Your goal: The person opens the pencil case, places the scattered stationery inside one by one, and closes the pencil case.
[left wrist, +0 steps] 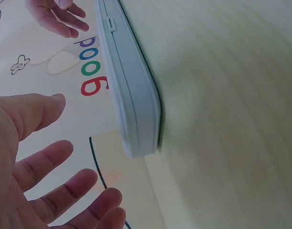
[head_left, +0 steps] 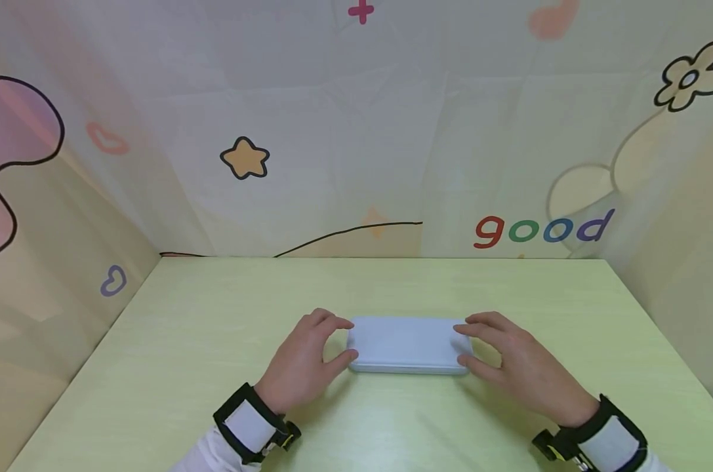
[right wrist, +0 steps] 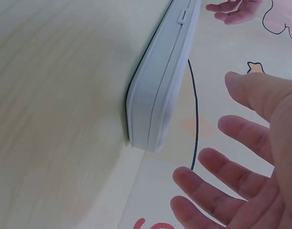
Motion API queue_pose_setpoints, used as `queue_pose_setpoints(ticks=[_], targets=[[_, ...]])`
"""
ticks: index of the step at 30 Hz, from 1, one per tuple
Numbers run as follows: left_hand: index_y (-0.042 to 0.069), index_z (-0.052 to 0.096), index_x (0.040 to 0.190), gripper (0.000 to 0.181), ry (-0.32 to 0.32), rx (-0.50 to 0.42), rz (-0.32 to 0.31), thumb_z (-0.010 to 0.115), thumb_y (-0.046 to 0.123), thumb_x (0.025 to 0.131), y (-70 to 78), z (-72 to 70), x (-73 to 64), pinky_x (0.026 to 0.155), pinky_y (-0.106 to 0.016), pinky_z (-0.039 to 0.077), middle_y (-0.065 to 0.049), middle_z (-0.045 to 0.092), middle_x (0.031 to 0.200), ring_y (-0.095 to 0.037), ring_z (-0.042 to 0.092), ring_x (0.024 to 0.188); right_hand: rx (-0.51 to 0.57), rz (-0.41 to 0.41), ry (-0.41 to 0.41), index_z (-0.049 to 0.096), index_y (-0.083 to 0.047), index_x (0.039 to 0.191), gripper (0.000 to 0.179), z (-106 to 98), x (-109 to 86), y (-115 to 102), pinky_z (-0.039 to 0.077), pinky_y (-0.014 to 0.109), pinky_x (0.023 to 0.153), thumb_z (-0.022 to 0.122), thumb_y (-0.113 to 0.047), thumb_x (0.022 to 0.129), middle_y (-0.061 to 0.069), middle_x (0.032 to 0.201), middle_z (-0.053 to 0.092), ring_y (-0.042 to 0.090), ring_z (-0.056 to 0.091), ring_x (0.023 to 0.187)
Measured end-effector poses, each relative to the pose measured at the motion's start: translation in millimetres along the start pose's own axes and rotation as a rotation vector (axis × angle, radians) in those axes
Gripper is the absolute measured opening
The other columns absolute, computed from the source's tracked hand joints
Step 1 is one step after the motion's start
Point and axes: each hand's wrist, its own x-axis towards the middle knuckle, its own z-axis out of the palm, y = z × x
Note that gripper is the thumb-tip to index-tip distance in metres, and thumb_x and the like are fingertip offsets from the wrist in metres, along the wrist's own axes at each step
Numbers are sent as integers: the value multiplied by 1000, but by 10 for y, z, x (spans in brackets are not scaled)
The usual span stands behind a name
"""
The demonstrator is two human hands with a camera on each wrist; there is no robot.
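A pale blue, flat oblong case [head_left: 406, 344] with rounded corners lies closed on the table. A small latch [left wrist: 111, 25] and a seam along its side show in the left wrist view. At the case's left end is my left hand [head_left: 305, 357], thumb and fingers spread. My right hand [head_left: 509, 357] is at the right end, its fingertips overlapping the case in the head view. Both wrist views show a gap between the hands and the case [right wrist: 153, 95], with the fingers loosely bent and holding nothing.
The pale wood-grain table [head_left: 214, 314] reaches back to a printed cloth backdrop [head_left: 332, 131] with a star, flowers and the word "good". Cloth side walls [head_left: 681, 249] stand at left and right. Each wrist wears a black strap [head_left: 252, 423] with a small camera.
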Motion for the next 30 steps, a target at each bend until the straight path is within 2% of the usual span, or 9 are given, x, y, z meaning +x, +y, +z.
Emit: queue_pose_setpoints(ticks=[4,8,13,17,22,30], targets=[[12,73,130,44,41,98,59,86,32,92,15,-35,14,89,-38,53,-4,63,119,-23,58,105,-15,-28,37,73,-10,134,48,-23,2,-3,58,51,96,86,-27,92,10,135,64,31,66,119],[12,72,131,49,59,159,93,87,33,91,24,-70,24,89,-42,52,-5,63,120,-28,59,108,-22,-45,61,71,-10,137,50,-41,6,3,56,57,96,86,-28,92,14,138,63,36,65,120],[9,68,135,55,73,234,117,87,34,89,33,-101,20,89,-48,52,-11,62,127,-36,59,116,-43,-82,107,69,-11,139,55,-56,21,26,53,63,97,87,-27,90,14,140,61,41,64,119],[9,66,138,61,80,292,118,87,37,89,29,-132,20,97,-55,51,-16,59,137,-41,55,127,-73,-110,142,67,-12,141,60,-62,29,61,46,67,101,89,-28,87,16,144,59,45,60,124],[10,62,143,69,78,351,108,87,44,88,-6,-169,28,107,-62,45,-20,53,148,-45,48,136,-106,-81,124,63,-12,147,67,-79,42,94,35,78,104,87,-35,89,21,152,52,50,47,140],[13,59,149,77,63,414,82,84,53,88,-108,-195,52,114,-64,36,-22,48,154,-47,41,143,-134,1,65,53,-16,156,77,-143,60,154,26,85,105,81,-51,92,24,161,42,56,35,147]])
